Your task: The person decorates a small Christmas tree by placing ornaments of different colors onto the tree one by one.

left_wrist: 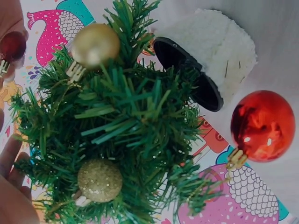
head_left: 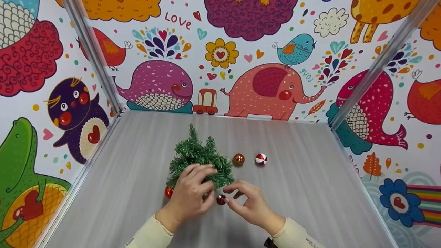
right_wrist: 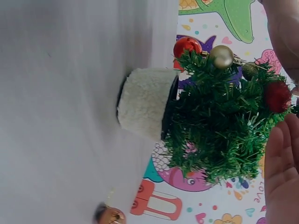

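A small artificial Christmas tree (head_left: pixel 196 151) stands on the table in a white fuzzy pot (right_wrist: pixel 145 105). Fingers of my left hand (head_left: pixel 193 191) lie across its near branches, loosely bent. Just right of them, my right hand (head_left: pixel 253 205) pinches a dark red Christmas ball (head_left: pixel 221 199) by the tree's near side; its gold cap shows in the left wrist view. Among the branches hang a matte gold ball (left_wrist: pixel 96 46) and a glittery gold ball (left_wrist: pixel 99 179). A shiny red ball (left_wrist: pixel 264 126) hangs low at the tree's left.
An orange-copper ball (head_left: pixel 238 159) and a red-and-white ball (head_left: pixel 260 159) lie on the grey table (head_left: pixel 303 193), right of the tree. Panels with cartoon animals enclose the back and sides, joined by metal posts (head_left: pixel 375 58).
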A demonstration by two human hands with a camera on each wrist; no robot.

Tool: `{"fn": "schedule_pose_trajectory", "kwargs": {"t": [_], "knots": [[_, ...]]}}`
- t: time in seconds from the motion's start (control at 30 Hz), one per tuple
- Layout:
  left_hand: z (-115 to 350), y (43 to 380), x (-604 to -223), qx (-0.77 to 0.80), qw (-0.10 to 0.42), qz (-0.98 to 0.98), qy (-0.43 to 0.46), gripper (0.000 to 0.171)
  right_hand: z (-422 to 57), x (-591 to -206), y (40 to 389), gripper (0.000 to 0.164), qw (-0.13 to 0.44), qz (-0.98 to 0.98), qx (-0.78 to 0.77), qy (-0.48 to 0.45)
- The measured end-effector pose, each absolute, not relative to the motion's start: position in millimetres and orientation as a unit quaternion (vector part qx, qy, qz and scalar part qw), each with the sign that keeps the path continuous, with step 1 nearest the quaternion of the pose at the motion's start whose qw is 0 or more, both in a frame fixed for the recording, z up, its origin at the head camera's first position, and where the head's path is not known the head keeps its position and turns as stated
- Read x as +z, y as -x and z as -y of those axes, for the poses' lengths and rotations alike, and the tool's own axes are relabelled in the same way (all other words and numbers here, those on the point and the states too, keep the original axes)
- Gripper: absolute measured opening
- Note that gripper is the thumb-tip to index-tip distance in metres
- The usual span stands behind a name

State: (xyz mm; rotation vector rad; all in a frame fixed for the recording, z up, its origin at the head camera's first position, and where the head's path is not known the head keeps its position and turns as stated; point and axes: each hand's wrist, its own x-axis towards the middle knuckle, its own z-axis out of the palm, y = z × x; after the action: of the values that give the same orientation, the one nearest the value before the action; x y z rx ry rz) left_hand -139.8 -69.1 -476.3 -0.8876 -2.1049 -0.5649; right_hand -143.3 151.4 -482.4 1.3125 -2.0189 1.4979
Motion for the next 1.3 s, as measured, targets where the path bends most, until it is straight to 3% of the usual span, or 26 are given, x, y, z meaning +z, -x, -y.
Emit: {"fn": "schedule_pose_trajectory", "kwargs": {"t": [0.2,0.4,0.73,1.3], "knots": [[69,140,-476,-0.222,0.379,0.83,0.343,0.015,-149,-500,155,0.039,0.199,0.718,0.473,-0.471],[68,139,-475,-0.229,0.378,0.829,0.343,0.018,-141,-481,147,0.037,0.22,0.712,0.472,-0.472],[68,137,-476,-0.234,0.362,0.833,0.348,0.016,-134,-464,143,0.031,0.222,0.706,0.473,-0.478],[69,134,-475,-0.222,0.35,0.831,0.371,0.011,-132,-474,145,0.028,0.214,0.703,0.479,-0.479]]}}
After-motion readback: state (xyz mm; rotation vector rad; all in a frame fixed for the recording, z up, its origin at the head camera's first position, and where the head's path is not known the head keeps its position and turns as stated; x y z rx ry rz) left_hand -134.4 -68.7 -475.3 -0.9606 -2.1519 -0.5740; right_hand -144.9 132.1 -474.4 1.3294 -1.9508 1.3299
